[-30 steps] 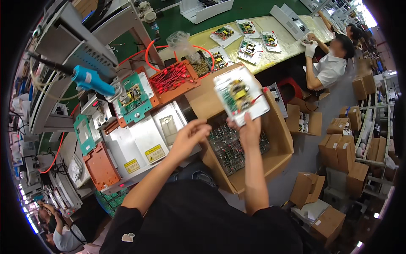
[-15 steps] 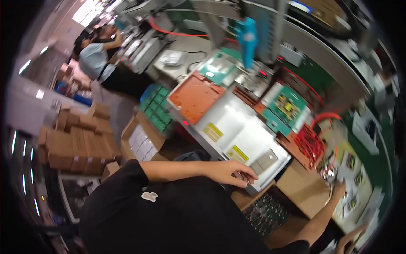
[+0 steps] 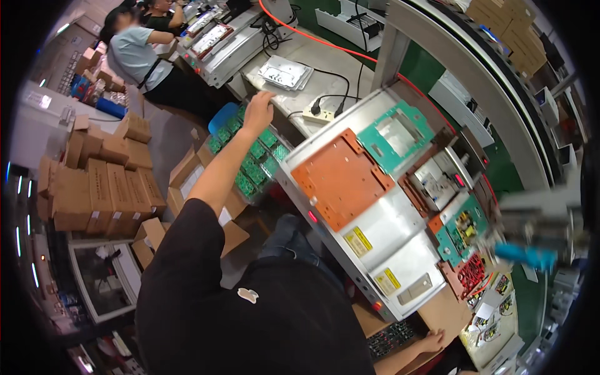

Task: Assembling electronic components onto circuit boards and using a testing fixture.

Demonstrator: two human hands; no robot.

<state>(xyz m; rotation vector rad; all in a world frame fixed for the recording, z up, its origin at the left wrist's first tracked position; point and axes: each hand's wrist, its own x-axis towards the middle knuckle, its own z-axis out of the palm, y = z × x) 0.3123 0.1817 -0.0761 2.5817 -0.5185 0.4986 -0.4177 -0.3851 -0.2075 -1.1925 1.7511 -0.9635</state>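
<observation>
My left hand (image 3: 259, 113) reaches out over a clear tray (image 3: 273, 185) of green circuit boards (image 3: 257, 150) at the machine's left. Its fingers are stretched out, with nothing seen in them. Low at the right, my right hand (image 3: 431, 341) is over brown cardboard (image 3: 445, 309), fingers apart and seemingly bare. Beside it is a carton of dark circuit boards (image 3: 390, 339). Between my hands stands a white machine (image 3: 390, 219), carrying an orange fixture plate (image 3: 342, 178) and a green fixture frame (image 3: 395, 136). Another green fixture holds a circuit board (image 3: 466, 227).
A blurred machine head with a blue part (image 3: 525, 255) is at the right. Red wires (image 3: 472, 275) lie below the fixtures. A power strip (image 3: 320, 115) and a stack of white trays (image 3: 285, 72) are on the back bench. Cartons (image 3: 112, 194) stand left; a person (image 3: 139, 56) works beyond.
My left hand has moved from the machine's front edge to above the green boards. My right hand has drawn back from the right bench to the cardboard. The blue part has shifted right.
</observation>
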